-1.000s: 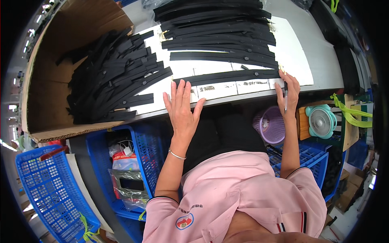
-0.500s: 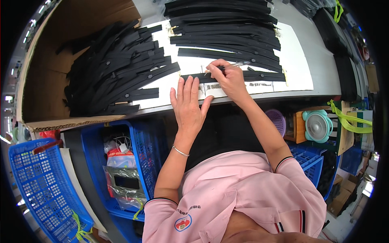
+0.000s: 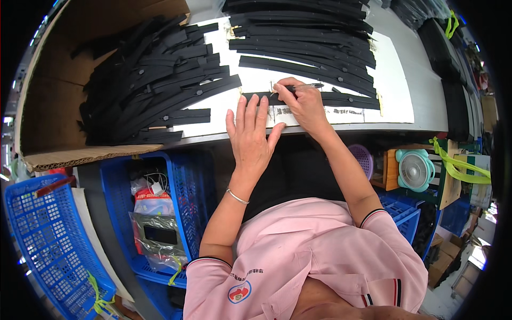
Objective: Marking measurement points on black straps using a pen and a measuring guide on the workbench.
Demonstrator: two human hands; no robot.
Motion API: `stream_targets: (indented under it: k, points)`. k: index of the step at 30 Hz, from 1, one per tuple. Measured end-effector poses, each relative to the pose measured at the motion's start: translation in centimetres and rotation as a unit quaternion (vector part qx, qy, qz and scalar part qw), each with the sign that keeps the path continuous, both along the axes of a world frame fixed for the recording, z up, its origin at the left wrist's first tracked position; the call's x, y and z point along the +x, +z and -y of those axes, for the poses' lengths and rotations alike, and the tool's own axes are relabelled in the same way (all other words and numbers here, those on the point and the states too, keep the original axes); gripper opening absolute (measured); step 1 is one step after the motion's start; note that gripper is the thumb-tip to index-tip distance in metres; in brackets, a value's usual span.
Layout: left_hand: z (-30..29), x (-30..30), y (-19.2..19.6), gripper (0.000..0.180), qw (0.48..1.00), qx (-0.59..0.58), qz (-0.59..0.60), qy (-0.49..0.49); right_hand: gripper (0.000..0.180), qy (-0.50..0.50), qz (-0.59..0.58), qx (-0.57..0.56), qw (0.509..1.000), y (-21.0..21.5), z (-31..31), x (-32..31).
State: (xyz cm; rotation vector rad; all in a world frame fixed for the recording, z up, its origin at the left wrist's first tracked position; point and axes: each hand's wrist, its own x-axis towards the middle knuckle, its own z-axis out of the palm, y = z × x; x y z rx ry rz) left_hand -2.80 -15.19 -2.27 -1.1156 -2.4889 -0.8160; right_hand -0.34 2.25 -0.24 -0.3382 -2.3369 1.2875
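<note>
A black fabric strip (image 3: 341, 100) lies crosswise along the near side of a white sheet (image 3: 396, 80), with a small round button-like piece on it. My left hand (image 3: 249, 136) rests flat with its fingers spread, the fingertips pressing on the strip's left end. In my right hand (image 3: 306, 109) is a pen (image 3: 311, 86), its tip down at the upper edge of the strip, just right of my left fingers. Dark marks and lines show on the sheet below the strip. Whether the tip touches the fabric is too small to tell.
Several more black strips (image 3: 304, 48) are laid in rows beyond my hands. A loose heap of strips (image 3: 154, 85) spills from a cardboard box (image 3: 45, 101) at left. Blue baskets (image 3: 50, 229) stand below the table, with a small turquoise fan (image 3: 416, 169) at right.
The pen has tilted a little in my right hand, its rear end swinging slightly. My left hand keeps its place on the strip. The whole view has shifted slightly.
</note>
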Motion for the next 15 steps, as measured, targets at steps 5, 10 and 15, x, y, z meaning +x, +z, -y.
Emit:
stream_targets:
  k: [5, 10, 15]
  points:
    - [0.1, 0.0, 0.0, 0.066, 1.000, -0.001, 0.003, 0.000, 0.026, 0.042, 0.017, -0.082, 0.996, 0.2, -0.2, 0.7]
    - [0.0, 0.1, 0.0, 0.066, 1.000, -0.005, 0.006, 0.002, 0.025, 0.058, 0.027, -0.056, 0.996, -0.3, -0.4, 0.7]
    - [-0.1, 0.1, 0.1, 0.066, 1.000, -0.004, 0.008, 0.000, 0.024, 0.059, 0.022, 0.002, 0.998, -0.8, -0.7, 0.8]
